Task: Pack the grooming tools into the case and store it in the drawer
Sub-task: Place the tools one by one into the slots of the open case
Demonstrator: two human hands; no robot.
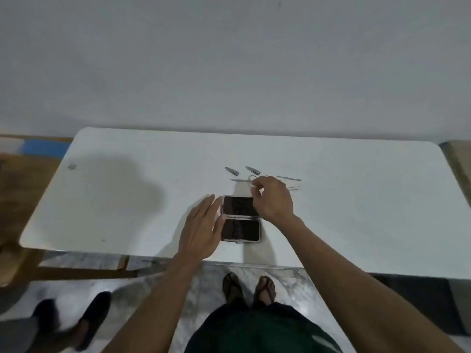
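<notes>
Right hand [272,197] hovers over the far edge of the open dark-lined rectangular grooming case [240,219], fingers pinched on what looks like small steel scissors [251,178]. Left hand [204,225], open and flat, steadies the case's left side. Two silver nail clippers [252,170] and thin steel picks [289,178] lie beyond on the white bench [356,200]. Best lift cleanly, then seat it flat in a slot.

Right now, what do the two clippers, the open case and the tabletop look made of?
Two clippers: likely steel, a grey metallic sheen, too small to be sure. Open case: dark, matte lining, maybe fabric or leatherette, inside a pale metallic-looking rim; blur leaves it open. Tabletop: smooth white surface with rounded corners, probably plastic or laminate, slightly scuffed.
</notes>
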